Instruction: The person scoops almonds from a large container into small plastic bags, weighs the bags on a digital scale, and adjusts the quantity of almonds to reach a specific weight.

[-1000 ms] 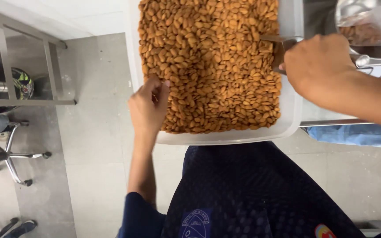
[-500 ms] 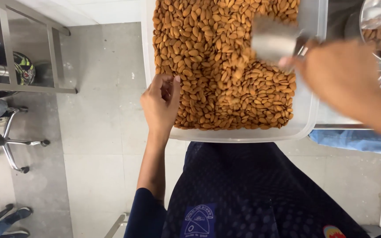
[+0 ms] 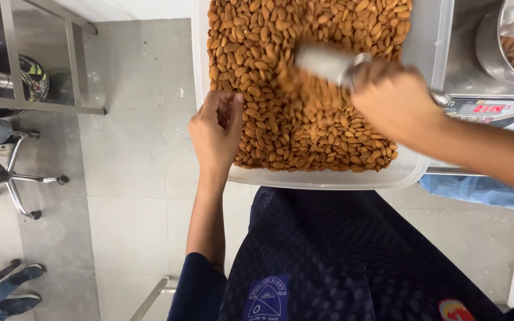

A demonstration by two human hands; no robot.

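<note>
Spill risk | right hand (image 3: 395, 100) fist-tight on blurred metal scoop (image 3: 328, 62), mid-frame over almonds (image 3: 304, 125) | left hand (image 3: 216, 132) fingers curled on tub (image 3: 328, 178) rim, lower-left edge | fast swing could fling nuts over rim

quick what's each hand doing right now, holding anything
Left hand: closed on the near left rim of the clear plastic tub of brown almonds.
Right hand: closed around a blurred metal scoop over the almonds.

Brown almonds (image 3: 304, 119) in clear tub (image 3: 328, 178), silver scoop (image 3: 328, 62), grey floor (image 3: 132, 148), navy dotted apron (image 3: 352, 255).
</note>
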